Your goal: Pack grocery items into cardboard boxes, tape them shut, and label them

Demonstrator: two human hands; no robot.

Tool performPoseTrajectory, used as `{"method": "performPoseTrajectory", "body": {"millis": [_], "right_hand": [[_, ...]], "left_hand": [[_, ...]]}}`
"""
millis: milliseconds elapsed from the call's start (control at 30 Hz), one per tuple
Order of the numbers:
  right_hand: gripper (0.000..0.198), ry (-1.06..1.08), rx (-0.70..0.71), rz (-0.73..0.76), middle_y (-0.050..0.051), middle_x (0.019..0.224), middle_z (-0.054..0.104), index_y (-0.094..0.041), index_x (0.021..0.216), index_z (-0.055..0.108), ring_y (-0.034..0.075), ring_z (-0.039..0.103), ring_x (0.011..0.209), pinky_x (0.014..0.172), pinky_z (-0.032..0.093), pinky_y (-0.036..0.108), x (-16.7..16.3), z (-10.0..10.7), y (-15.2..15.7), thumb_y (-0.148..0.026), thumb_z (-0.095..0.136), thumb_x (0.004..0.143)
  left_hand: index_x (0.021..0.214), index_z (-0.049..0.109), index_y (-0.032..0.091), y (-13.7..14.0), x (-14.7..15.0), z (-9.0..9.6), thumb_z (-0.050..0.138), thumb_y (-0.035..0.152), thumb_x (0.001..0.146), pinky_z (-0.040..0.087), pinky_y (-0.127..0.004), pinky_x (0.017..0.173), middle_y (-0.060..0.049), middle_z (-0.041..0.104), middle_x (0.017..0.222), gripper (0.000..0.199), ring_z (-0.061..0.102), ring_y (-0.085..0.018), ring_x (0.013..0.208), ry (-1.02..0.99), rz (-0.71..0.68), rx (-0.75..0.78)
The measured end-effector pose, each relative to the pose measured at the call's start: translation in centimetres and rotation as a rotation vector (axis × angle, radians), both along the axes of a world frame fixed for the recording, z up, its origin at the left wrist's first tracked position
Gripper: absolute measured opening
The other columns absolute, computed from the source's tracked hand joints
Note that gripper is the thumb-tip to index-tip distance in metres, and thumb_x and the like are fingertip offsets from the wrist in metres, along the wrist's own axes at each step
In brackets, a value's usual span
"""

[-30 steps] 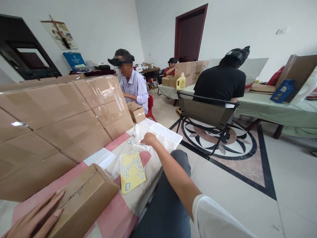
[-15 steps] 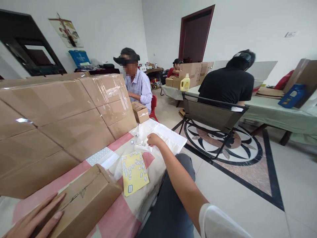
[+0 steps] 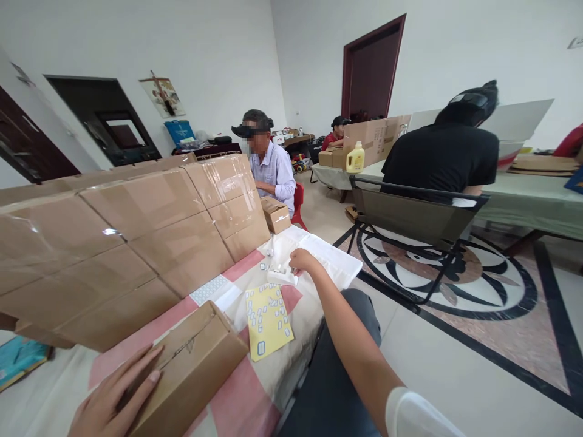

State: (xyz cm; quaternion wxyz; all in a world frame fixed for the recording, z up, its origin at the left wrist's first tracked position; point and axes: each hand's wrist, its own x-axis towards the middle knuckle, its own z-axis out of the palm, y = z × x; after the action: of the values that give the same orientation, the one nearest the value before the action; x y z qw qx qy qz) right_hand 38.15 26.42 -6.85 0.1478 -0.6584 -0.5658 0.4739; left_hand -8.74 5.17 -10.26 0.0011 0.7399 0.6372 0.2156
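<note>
My left hand [image 3: 119,388] rests with fingers stretched out on the top of a closed cardboard box [image 3: 195,364], on the near side of the cloth-covered table. Farther off, my right hand [image 3: 302,261] is closed at the edge of a small white tray [image 3: 283,278]. What its fingers hold, if anything, is too small to tell. Small pale pieces lie in the tray. Just nearer than the tray is a yellow sheet [image 3: 269,321] with several white labels stuck on it.
A wall of taped cardboard boxes [image 3: 168,224] borders the table's far left side. One small box [image 3: 275,215] stands at its end. A co-worker in a light shirt [image 3: 279,171] sits beyond. Another co-worker in black [image 3: 439,155] sits on a folding chair [image 3: 414,212] at right.
The view has swung left, so everything sits farther right, and a blue packet shows at the left edge. My right hand stays by the tray; my left stays on the box.
</note>
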Motion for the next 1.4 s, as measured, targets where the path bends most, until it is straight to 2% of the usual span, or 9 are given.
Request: {"method": "performPoseTrajectory", "body": {"millis": [200,367,567,700,800,933,1067,1233,1400], "right_hand": [[0.030,-0.021,-0.018,-0.023,0.007,0.111,0.069,-0.014,0.122,0.063,0.016,0.069,0.088,0.074,0.062,0.032,0.8,0.1,0.3,-0.035,0.064,0.100],[0.028,-0.011,-0.069,-0.013,0.006,0.107,0.069,-0.014,0.120,0.064,0.015,0.069,0.084,0.071,0.062,0.030,1.5,0.3,0.2,-0.033,0.065,0.100],[0.026,0.025,-0.077,0.028,0.005,0.104,0.070,-0.013,0.115,0.066,0.015,0.069,0.084,0.073,0.061,0.031,1.8,0.0,0.3,-0.034,0.065,0.100],[0.018,0.048,-0.036,0.056,0.001,0.081,0.070,-0.013,0.089,0.062,0.013,0.070,0.069,0.061,0.059,0.026,2.3,0.0,0.1,-0.028,0.071,0.094],[0.033,0.091,-0.019,0.078,0.002,0.077,0.072,-0.018,0.073,0.046,0.016,0.074,0.065,0.058,0.059,0.025,2.8,0.4,0.0,-0.021,0.077,0.084],[0.043,0.139,-0.015,0.063,0.005,0.078,0.075,-0.020,0.069,0.040,0.019,0.077,0.067,0.056,0.060,0.025,2.9,0.7,0.2,-0.022,0.082,0.073],[0.047,0.172,0.020,-0.003,0.007,0.077,0.075,-0.021,0.065,0.039,0.020,0.076,0.063,0.050,0.059,0.024,2.8,-0.7,0.0,-0.023,0.086,0.066],[0.045,0.265,0.066,-0.069,0.005,0.080,0.074,-0.022,0.068,0.043,0.017,0.076,0.069,0.065,0.064,0.025,3.5,-3.0,-1.2,-0.039,0.085,0.071],[0.049,0.432,0.052,-0.122,0.005,0.078,0.074,-0.020,0.063,0.048,0.021,0.078,0.070,0.069,0.066,0.028,3.9,-3.6,-0.8,-0.037,0.094,0.057]], "left_hand": [[0.135,0.063,0.044,-1.3,1.7,1.1,0.053,0.059,0.092,0.033,-0.062,0.124,0.003,0.058,0.151,0.047,0.051,-0.034,0.143,-0.212,0.060,-0.020],[0.125,0.066,0.054,-1.2,2.3,1.4,0.055,0.065,0.087,0.034,-0.059,0.124,0.010,0.061,0.147,0.041,0.054,-0.035,0.140,-0.262,0.123,-0.034],[0.130,0.068,0.035,-1.3,3.5,2.6,0.053,0.065,0.090,0.038,-0.051,0.121,0.000,0.061,0.148,0.053,0.054,-0.033,0.138,-0.249,0.169,-0.083],[0.134,0.066,0.032,-1.6,4.6,4.0,0.050,0.067,0.092,0.040,-0.051,0.120,-0.002,0.061,0.148,0.057,0.055,-0.032,0.137,-0.235,0.165,-0.111],[0.137,0.064,0.031,-0.8,4.6,4.8,0.050,0.068,0.092,0.039,-0.049,0.119,-0.003,0.060,0.148,0.059,0.053,-0.031,0.137,-0.239,0.147,-0.142],[0.142,0.060,0.029,1.3,3.9,5.6,0.049,0.066,0.094,0.036,-0.050,0.120,-0.005,0.056,0.152,0.061,0.048,-0.031,0.141,-0.249,0.083,-0.212],[0.141,0.060,0.033,1.7,4.2,5.9,0.052,0.064,0.095,0.033,-0.049,0.121,-0.001,0.054,0.152,0.056,0.046,-0.029,0.141,-0.289,0.084,-0.229],[0.143,0.057,0.030,-0.1,5.5,5.4,0.048,0.060,0.099,0.040,-0.052,0.115,-0.002,0.058,0.145,0.054,0.050,-0.029,0.133,-0.299,0.221,-0.115],[0.142,0.058,0.028,-0.7,5.7,5.1,0.046,0.061,0.099,0.041,-0.052,0.114,-0.004,0.061,0.139,0.055,0.053,-0.028,0.128,-0.279,0.254,-0.090]]}}
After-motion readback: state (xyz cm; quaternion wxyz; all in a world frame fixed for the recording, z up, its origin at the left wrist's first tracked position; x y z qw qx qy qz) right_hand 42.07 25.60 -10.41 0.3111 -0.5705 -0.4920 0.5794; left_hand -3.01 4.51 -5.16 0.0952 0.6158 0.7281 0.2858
